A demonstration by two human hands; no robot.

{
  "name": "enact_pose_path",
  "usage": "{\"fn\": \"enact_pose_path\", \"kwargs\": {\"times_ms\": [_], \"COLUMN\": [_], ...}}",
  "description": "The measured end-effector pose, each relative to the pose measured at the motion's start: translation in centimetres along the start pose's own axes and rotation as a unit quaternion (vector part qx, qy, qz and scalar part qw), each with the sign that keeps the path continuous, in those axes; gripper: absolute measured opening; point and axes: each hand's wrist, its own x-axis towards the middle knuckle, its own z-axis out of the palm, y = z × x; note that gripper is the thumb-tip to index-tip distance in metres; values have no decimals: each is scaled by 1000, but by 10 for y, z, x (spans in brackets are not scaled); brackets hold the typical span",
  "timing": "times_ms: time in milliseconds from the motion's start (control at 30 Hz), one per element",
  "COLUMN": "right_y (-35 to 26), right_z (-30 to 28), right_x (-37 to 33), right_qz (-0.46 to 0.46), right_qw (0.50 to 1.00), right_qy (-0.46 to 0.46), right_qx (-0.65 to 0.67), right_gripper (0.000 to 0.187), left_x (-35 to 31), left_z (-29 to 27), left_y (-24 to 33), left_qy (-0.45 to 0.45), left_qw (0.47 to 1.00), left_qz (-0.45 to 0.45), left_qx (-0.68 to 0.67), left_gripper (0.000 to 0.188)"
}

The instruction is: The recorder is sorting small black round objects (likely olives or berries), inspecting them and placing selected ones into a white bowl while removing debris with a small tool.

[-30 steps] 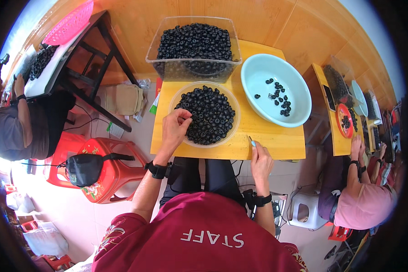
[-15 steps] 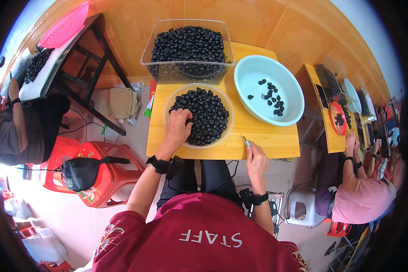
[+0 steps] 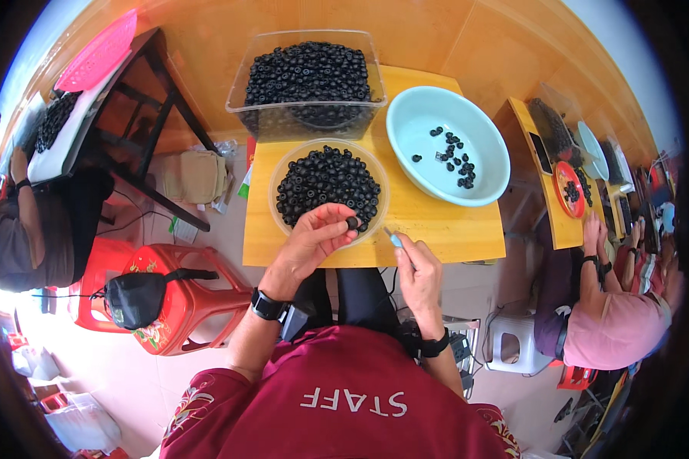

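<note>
My left hand (image 3: 319, 237) pinches one small round black part (image 3: 352, 222) between thumb and fingertips, over the near rim of a clear round tub (image 3: 274, 205). The tub is heaped with the same black ring-like parts (image 3: 328, 183), each with a hole in it. My right hand (image 3: 419, 273) is closed round a slim tool with a light blue handle (image 3: 396, 240); its short thin tip points toward the held part, a small gap apart. To the right stands a pale blue basin (image 3: 421, 176) with several loose black parts on its bottom.
A large clear rectangular bin (image 3: 306, 104) full of black parts stands behind the tub on the yellow table (image 3: 452, 237). Red plastic stools (image 3: 180, 306) stand at left, one bearing a black bag (image 3: 136, 297). Other people work at tables on both sides.
My left hand has come up out of the heap toward me and right, now with one black part in its fingers. My right hand has moved left with the tool, nearer to it.
</note>
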Motion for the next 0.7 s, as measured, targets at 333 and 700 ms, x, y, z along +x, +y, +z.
{"fn": "enact_pose_path", "kwargs": {"times_ms": [333,700], "right_y": [-27,-28], "right_z": [1,3], "right_x": [6,7], "right_qz": [-122,-144], "right_qw": [992,989], "right_qy": [-14,-23], "right_qx": [-3,-25], "right_gripper": [28,29], "left_x": [-3,-5], "left_z": [8,3], "left_y": [-10,-12], "left_qy": [-21,-37], "left_qw": [999,999], "left_qz": [-2,-8], "left_qx": [-29,-31], "left_gripper": [21,19]}}
